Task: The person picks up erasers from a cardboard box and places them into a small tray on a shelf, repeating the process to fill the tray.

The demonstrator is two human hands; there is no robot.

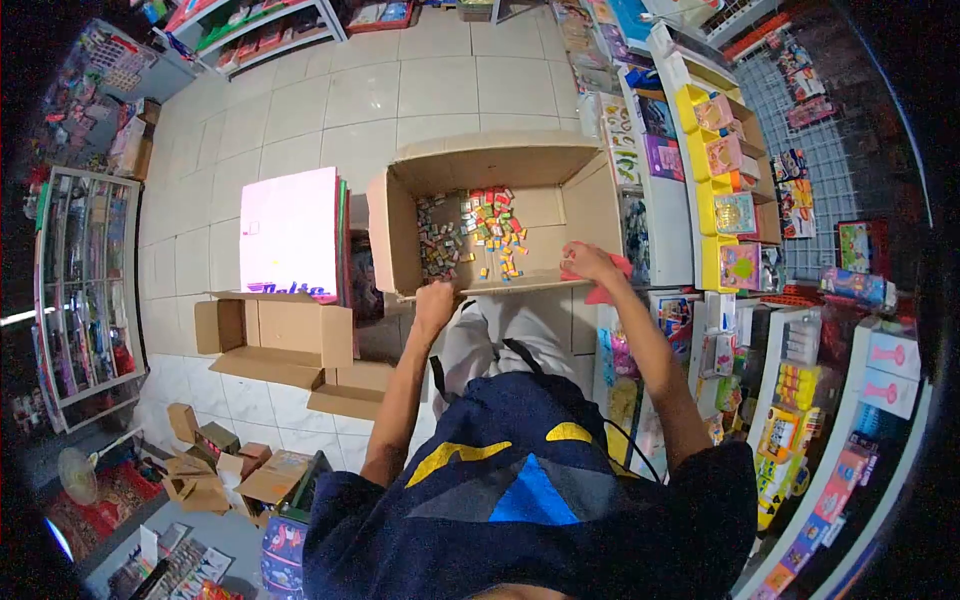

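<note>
A large open cardboard box (588,205) stands in front of me. Many small colourful pieces (490,225) lie loose on its bottom, mostly in the left half. My left hand (435,303) is closed on the box's near rim, towards its left corner. Over the near wall at the right reaches my right hand (588,262), fingers bent inside the box; what they hold, if anything, is hidden. A red, soft-looking item (606,290) lies under the right hand and wrist, at the rim.
Left of the box are a stack of large coloured sheets (285,230) and a smaller open carton (290,335). Shelves with packaged goods (735,210) line the right side. A glass cabinet (92,290) stands far left, with torn cartons (270,475) and a fan (78,475) at lower left.
</note>
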